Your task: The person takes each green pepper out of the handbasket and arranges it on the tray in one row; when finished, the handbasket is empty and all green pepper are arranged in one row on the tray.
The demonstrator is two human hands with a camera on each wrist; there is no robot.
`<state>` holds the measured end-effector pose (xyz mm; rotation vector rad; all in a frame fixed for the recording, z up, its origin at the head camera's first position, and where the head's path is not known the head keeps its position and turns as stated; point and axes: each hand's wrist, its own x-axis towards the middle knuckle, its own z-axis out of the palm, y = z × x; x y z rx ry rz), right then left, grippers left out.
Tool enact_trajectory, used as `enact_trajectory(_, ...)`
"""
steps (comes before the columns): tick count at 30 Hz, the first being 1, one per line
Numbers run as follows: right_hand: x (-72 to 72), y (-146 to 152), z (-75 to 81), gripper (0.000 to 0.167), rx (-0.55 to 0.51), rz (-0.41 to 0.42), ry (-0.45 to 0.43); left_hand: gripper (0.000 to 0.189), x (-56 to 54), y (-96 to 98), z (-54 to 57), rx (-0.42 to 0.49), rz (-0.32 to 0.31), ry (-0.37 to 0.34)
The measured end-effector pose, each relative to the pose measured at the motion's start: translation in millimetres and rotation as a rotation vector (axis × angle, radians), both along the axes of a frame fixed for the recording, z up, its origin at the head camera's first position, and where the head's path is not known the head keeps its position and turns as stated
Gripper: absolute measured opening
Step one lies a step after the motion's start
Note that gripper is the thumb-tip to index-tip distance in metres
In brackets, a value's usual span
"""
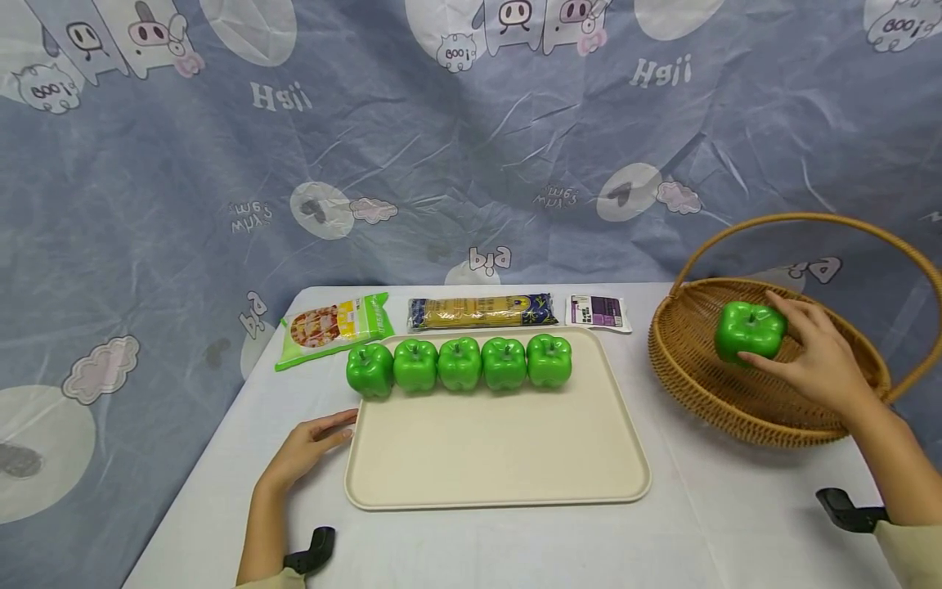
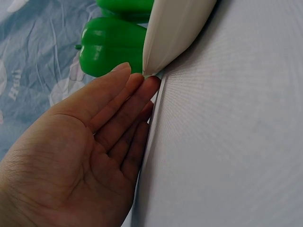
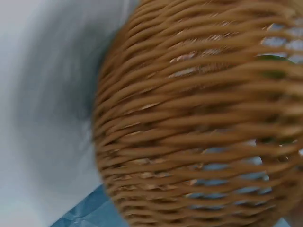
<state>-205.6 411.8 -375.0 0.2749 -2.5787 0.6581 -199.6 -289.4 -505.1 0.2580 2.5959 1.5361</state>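
My right hand [image 1: 820, 356] grips a green bell pepper [image 1: 751, 330] between thumb and fingers, over the wicker basket [image 1: 684, 393]. In the right wrist view the basket's woven side [image 3: 189, 118] hides most of that hand and pepper. Several more green bell peppers [image 1: 459, 365] stand in a row along the back of a cream tray [image 1: 493, 458]. At the tray's left edge rests my left hand [image 1: 305, 450], its fingers fairly straight. The left wrist view shows the fingertips of the left hand [image 2: 80, 137] at the tray's rim [image 2: 173, 33], just below a pepper [image 2: 113, 47].
Behind the tray lie a green food packet [image 1: 334, 327], a pack of spaghetti [image 1: 482, 312] and a small purple and white packet [image 1: 598, 312]. The basket's tall handle [image 1: 795, 218] arches above it. A blue patterned cloth [image 1: 441, 164] hangs behind the white table [image 1: 515, 548].
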Motion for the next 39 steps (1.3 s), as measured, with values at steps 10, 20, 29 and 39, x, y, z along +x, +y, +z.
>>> enact_trajectory(10, 16.1, -64.1, 30.2, 0.099, -0.029, 0.138, 0.191, 0.043, 1.3, -3.0, 1.6, -0.011, 0.006, 0.01)
enact_trajectory(20, 17.5, -132.6, 24.5, 0.093, -0.064, 0.217, 0.176, 0.042, 1.4, -2.5, 0.1, 0.002, 0.009, 0.007)
enact_trajectory(29, 4.6, -168.4, -10.7, 0.086, -0.061, 0.175, 0.007, 0.041, 0.1, -0.5, -1.2, -0.005, -0.002, 0.015)
enact_trajectory(39, -13.9, -175.0, -38.8, 0.082, -0.053, 0.158, -0.11, 0.043, 0.3, 0.3, -0.1, -0.012, 0.003, 0.002)
